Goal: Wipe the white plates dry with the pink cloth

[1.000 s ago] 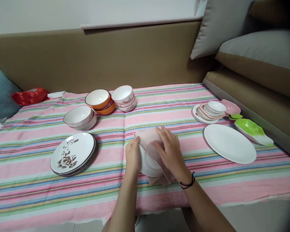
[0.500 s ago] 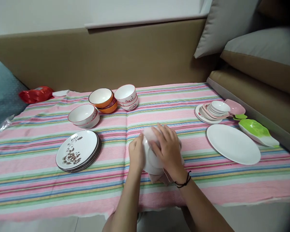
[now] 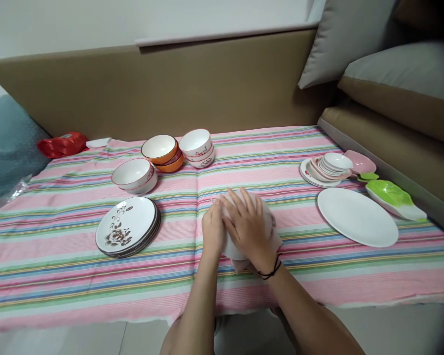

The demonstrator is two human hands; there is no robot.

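Note:
A white bowl (image 3: 234, 250) is between my hands near the front of the striped cloth, seemingly upside down and largely covered. My left hand (image 3: 212, 229) is closed around its left edge, thumb on top. Over the top lies my right hand (image 3: 247, 224), its fingers spread and pressing a pale pink cloth (image 3: 275, 241) against the bowl. More of this cloth bunches out below and to the right of the bowl. A black cord circles my right wrist.
On the striped tablecloth (image 3: 177, 291), flowered plates (image 3: 128, 224), white bowls (image 3: 133, 175), orange bowls (image 3: 161, 148) and patterned bowls (image 3: 197, 147) stand left. An oval plate (image 3: 357, 217), small dishes (image 3: 333, 165) and a green leaf dish (image 3: 392, 197) sit right. A brown backrest (image 3: 222, 88) rises behind.
My right hand has shifted slightly left and down over the bowl, its fingers spread wider. The bowl has turned or tilted, and less of its white surface shows.

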